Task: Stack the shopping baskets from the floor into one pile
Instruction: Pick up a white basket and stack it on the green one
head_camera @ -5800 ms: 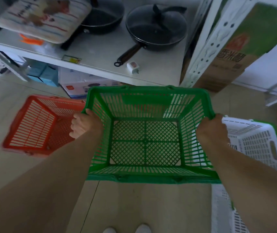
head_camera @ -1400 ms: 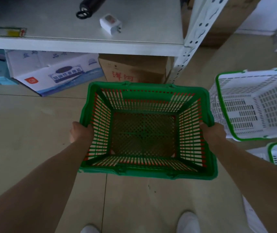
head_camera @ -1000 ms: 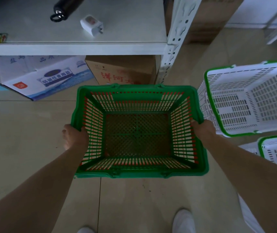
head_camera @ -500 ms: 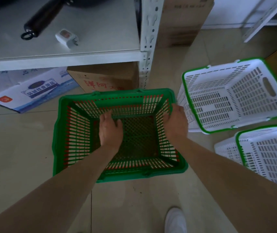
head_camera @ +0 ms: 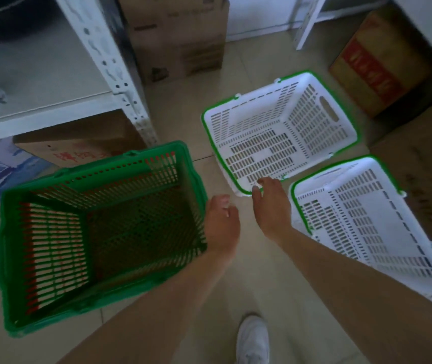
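A green basket (head_camera: 52,306) stands on the floor at the left, nested in a red basket whose slats (head_camera: 32,258) show through its left wall. Two white baskets with green rims lie on the floor to the right, one farther (head_camera: 314,114), one nearer (head_camera: 393,219). My left hand (head_camera: 221,224) hovers just right of the green basket's rim, fingers loosely curled, holding nothing. My right hand (head_camera: 270,203) reaches to the near corner of the farther white basket, fingertips touching its rim.
A white metal shelf upright (head_camera: 120,82) stands behind the green basket, with cardboard boxes (head_camera: 78,143) under the shelf. More boxes stand at the back (head_camera: 180,38) and right (head_camera: 375,64). My white shoe (head_camera: 253,340) is at the bottom edge.
Both hands have let go of the green basket and moved right. The view has swung right. My right hand now touches the farther white basket's corner.
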